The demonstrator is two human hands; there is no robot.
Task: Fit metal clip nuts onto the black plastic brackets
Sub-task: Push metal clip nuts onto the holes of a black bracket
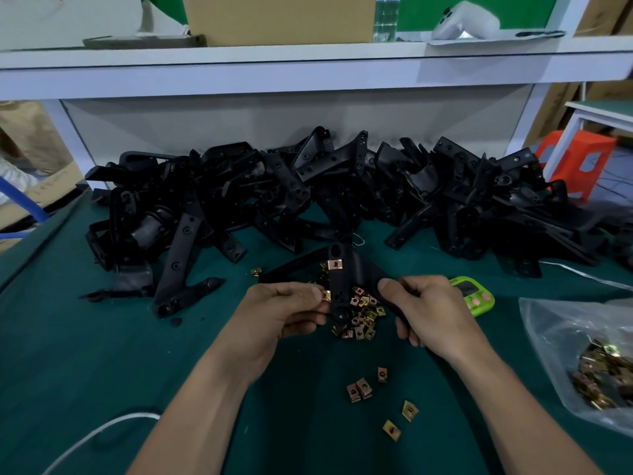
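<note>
Nearest you, five loose clip nuts (382, 374) lie scattered on the green mat (102, 337), and a bag (555, 337) holding more sits to your right, within easy reach. Your right hand (428, 310) clasps one arm of the bracket (358, 269), steadying it above the small pile of nuts (363, 318). Your left hand (284, 310) pinches a nut (327, 295) against the strip's edge, probably to push it on. One fitted nut (335, 264) already sits higher up. Behind, the heap of brackets (325, 193) is too tangled to count.

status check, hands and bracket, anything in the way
Left hand pinches a clip nut at the bracket edge. Right hand grips the bracket. Second nut already fitted higher up. Nothing blocking; loose nuts piled beneath.
</note>
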